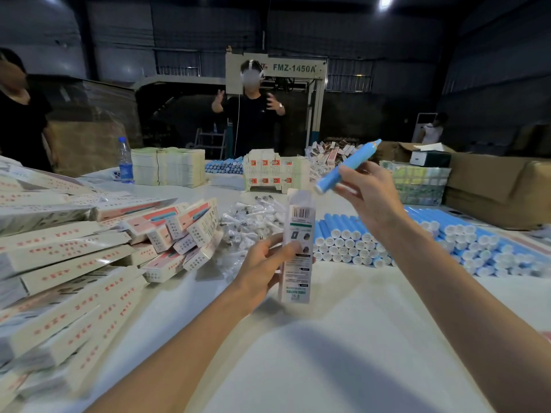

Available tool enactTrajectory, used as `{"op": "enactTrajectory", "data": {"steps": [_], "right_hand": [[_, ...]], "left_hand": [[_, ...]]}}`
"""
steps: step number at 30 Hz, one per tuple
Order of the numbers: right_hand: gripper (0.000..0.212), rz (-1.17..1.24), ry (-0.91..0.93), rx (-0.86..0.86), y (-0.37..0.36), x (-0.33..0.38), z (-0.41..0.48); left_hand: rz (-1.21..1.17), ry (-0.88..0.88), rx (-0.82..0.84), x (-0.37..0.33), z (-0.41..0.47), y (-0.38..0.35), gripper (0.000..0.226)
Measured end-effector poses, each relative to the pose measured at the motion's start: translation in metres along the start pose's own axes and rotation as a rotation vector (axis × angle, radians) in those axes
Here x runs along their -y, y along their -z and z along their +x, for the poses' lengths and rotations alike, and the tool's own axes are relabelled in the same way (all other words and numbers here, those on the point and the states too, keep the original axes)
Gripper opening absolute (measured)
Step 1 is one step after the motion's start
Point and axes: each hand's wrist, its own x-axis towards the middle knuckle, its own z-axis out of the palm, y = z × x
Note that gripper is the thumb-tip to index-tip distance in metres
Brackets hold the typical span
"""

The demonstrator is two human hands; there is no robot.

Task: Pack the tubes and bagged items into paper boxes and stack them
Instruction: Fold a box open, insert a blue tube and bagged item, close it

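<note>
Curled around a narrow paper box (pixel 298 248), our left hand (pixel 264 265) holds it upright at centre frame, top flap raised, seemingly so the mouth faces the incoming load; whether anything is already inside, we cannot tell. Our right hand (pixel 371 201) pinches a blue tube (pixel 346 169) just above and right of that mouth, tilted with its flat white end toward the box, apparently lined up for insertion. Behind lie bagged items (pixel 253 214) at centre, stacked tubes (pixel 351 242) at right, and closed boxes (pixel 89 257) heaped at left on the white table (pixel 313 368). A brown carton (pixel 492 186) sits at the right edge, contents out of sight.
</note>
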Motion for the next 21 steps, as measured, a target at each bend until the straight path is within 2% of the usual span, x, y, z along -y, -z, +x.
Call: {"op": "enactTrajectory", "data": {"steps": [2, 4, 9, 11, 12, 15, 18, 21], "right_hand": [[0.039, 0.053, 0.031, 0.017, -0.016, 0.004, -0.006], [0.046, -0.015, 0.037, 0.002, -0.027, 0.003, -0.008], [0.081, -0.454, 0.055, -0.019, -0.022, -0.01, -0.003], [0.1, -0.519, 0.023, 0.03, -0.014, -0.009, 0.002], [0.1, -0.554, -0.001, 0.071, -0.011, -0.007, 0.004], [0.07, -0.69, -0.046, 0.192, -0.007, -0.005, 0.005], [0.053, -0.712, -0.048, 0.218, -0.005, -0.011, 0.001], [0.043, -0.85, -0.001, 0.234, -0.003, -0.023, -0.007]], "left_hand": [[-0.008, 0.003, 0.049, 0.001, -0.001, 0.001, 0.037], [-0.01, -0.002, 0.09, 0.002, -0.003, 0.001, 0.037], [-0.001, -0.003, 0.099, 0.008, -0.002, 0.006, 0.038], [0.021, 0.007, 0.098, 0.01, -0.003, 0.008, 0.038], [0.034, 0.012, 0.098, 0.011, -0.003, 0.007, 0.04], [0.084, 0.024, 0.109, 0.013, -0.004, 0.004, 0.042], [0.092, 0.032, 0.109, 0.014, -0.005, 0.004, 0.045], [0.071, 0.027, 0.111, 0.015, -0.004, 0.007, 0.043]]}}
